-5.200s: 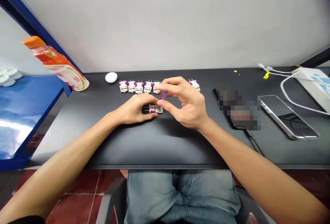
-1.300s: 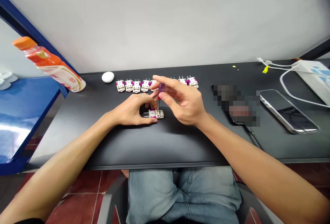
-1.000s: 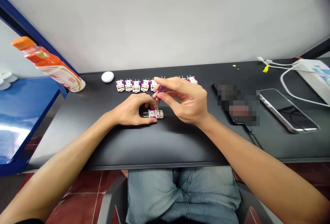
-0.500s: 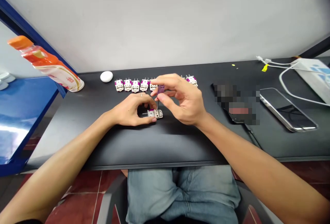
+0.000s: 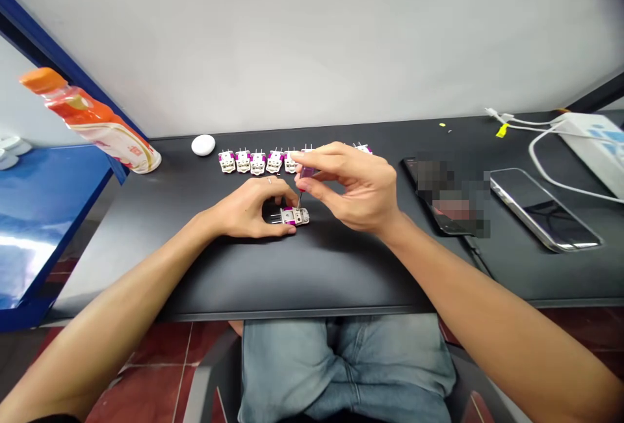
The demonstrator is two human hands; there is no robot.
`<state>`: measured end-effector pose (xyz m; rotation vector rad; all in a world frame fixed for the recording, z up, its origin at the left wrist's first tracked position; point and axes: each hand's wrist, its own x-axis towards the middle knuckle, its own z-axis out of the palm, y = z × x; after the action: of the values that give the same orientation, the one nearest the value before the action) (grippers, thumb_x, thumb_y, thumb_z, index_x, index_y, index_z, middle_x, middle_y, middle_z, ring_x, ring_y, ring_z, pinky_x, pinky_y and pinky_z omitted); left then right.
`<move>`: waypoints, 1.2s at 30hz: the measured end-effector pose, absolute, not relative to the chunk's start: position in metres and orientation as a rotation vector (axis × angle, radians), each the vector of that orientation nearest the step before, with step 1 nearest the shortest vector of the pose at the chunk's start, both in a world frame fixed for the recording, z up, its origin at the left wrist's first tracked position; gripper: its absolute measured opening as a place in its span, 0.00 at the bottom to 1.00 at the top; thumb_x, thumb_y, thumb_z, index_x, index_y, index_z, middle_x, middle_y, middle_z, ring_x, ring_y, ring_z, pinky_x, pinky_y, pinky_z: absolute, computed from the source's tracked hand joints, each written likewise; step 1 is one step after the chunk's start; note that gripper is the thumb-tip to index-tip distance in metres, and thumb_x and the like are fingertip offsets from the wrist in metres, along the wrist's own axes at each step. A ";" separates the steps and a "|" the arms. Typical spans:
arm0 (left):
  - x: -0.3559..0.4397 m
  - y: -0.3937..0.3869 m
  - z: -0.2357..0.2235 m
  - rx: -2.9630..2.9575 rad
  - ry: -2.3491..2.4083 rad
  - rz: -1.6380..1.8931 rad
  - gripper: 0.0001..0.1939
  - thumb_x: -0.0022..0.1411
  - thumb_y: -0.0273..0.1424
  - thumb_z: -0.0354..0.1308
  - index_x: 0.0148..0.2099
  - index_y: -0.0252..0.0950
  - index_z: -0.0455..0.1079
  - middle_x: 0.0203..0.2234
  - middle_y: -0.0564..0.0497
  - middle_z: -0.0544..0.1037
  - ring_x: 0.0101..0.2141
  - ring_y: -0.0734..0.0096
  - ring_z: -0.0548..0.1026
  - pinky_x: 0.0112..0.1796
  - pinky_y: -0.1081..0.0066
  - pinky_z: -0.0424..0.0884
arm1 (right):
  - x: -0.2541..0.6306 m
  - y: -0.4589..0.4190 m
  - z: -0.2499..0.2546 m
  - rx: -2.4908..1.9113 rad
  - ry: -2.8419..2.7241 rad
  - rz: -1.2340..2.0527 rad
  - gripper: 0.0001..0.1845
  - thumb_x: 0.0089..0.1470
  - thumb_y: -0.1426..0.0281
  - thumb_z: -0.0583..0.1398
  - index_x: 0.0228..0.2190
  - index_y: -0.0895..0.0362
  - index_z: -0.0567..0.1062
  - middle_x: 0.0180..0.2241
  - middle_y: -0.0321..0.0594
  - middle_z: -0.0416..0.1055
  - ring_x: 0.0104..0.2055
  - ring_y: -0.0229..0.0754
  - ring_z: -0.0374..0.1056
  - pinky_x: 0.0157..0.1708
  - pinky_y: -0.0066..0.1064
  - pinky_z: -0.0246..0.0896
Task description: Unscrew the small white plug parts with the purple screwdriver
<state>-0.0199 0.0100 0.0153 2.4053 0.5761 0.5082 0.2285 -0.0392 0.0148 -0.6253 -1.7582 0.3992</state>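
My left hand (image 5: pixel 253 207) rests on the black table, thumb and fingers closed around a small white-and-purple electrical plug (image 5: pixel 294 216). The plug lies flat, its metal pins pointing left toward my palm. In my right hand (image 5: pixel 363 186) a small screwdriver (image 5: pixel 307 173) with a see-through purple handle is pinched between thumb and fingers. Its thin shaft slants down to the top of the plug, near the left fingertips. Whether the tip sits in a screw is too small to tell. Behind my hands stands a row of similar plugs (image 5: pixel 258 163), partly hidden by the right hand.
A white rounded object (image 5: pixel 203 145) and an orange-capped bottle (image 5: pixel 104 124) are at the back left. On the right lie a black phone (image 5: pixel 412 173) with a cable, another phone (image 5: pixel 546 208), and a white box (image 5: pixel 589 143) with white cables. The table's front edge (image 5: pixel 302 314) is near my lap.
My right hand has shifted slightly right and its fingers have turned, tilting the screwdriver handle. The left hand still holds the plug in nearly the same place.
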 end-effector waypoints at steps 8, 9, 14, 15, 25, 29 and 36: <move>-0.020 0.010 0.016 2.410 0.555 0.533 0.17 0.66 0.44 0.76 0.47 0.38 0.80 0.39 0.49 0.86 0.38 0.62 0.81 0.44 0.64 0.78 | 0.227 -0.039 0.016 -0.575 -1.769 0.351 0.18 0.69 0.67 0.75 0.58 0.42 0.91 0.52 0.38 0.89 0.51 0.45 0.88 0.51 0.38 0.91; -0.020 0.011 0.016 2.404 0.549 0.524 0.18 0.67 0.46 0.76 0.47 0.38 0.80 0.39 0.49 0.86 0.38 0.62 0.81 0.44 0.64 0.78 | 0.227 -0.039 0.015 -0.583 -1.769 0.340 0.19 0.70 0.68 0.74 0.59 0.41 0.90 0.51 0.37 0.89 0.50 0.44 0.88 0.50 0.37 0.91; -0.020 0.011 0.015 2.394 0.549 0.512 0.18 0.67 0.45 0.77 0.48 0.38 0.81 0.40 0.48 0.86 0.38 0.62 0.81 0.44 0.65 0.78 | 0.228 -0.040 0.017 -0.576 -1.802 0.469 0.23 0.76 0.73 0.64 0.66 0.47 0.85 0.59 0.43 0.88 0.53 0.43 0.88 0.53 0.38 0.91; -0.019 0.010 0.015 2.399 0.548 0.531 0.17 0.67 0.45 0.77 0.47 0.38 0.81 0.39 0.49 0.86 0.38 0.62 0.81 0.43 0.65 0.78 | 0.228 -0.039 0.017 -0.570 -1.808 0.428 0.21 0.75 0.72 0.66 0.64 0.46 0.87 0.57 0.43 0.88 0.53 0.44 0.87 0.53 0.39 0.91; -0.020 0.010 0.015 2.401 0.546 0.521 0.17 0.70 0.45 0.75 0.48 0.38 0.81 0.41 0.48 0.87 0.40 0.61 0.82 0.45 0.65 0.78 | 0.228 -0.039 0.018 -0.559 -1.817 0.377 0.22 0.73 0.75 0.66 0.63 0.48 0.86 0.56 0.44 0.85 0.53 0.45 0.85 0.47 0.37 0.90; -0.021 0.010 0.015 2.417 0.541 0.548 0.17 0.70 0.46 0.75 0.46 0.37 0.80 0.38 0.49 0.86 0.38 0.62 0.81 0.43 0.65 0.77 | 0.228 -0.038 0.017 -0.501 -1.828 0.201 0.21 0.68 0.75 0.73 0.59 0.46 0.89 0.51 0.41 0.86 0.49 0.44 0.86 0.48 0.38 0.90; -0.021 0.011 0.015 2.421 0.535 0.533 0.17 0.70 0.45 0.74 0.46 0.37 0.80 0.38 0.49 0.86 0.38 0.63 0.81 0.43 0.66 0.77 | 0.227 -0.036 0.016 -0.479 -1.828 0.358 0.24 0.72 0.74 0.69 0.65 0.46 0.86 0.55 0.43 0.87 0.51 0.44 0.87 0.54 0.39 0.89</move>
<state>-0.0206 0.0109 0.0147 2.4213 0.5351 0.5325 0.2273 -0.0363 0.0164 -0.4788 -1.8275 0.3575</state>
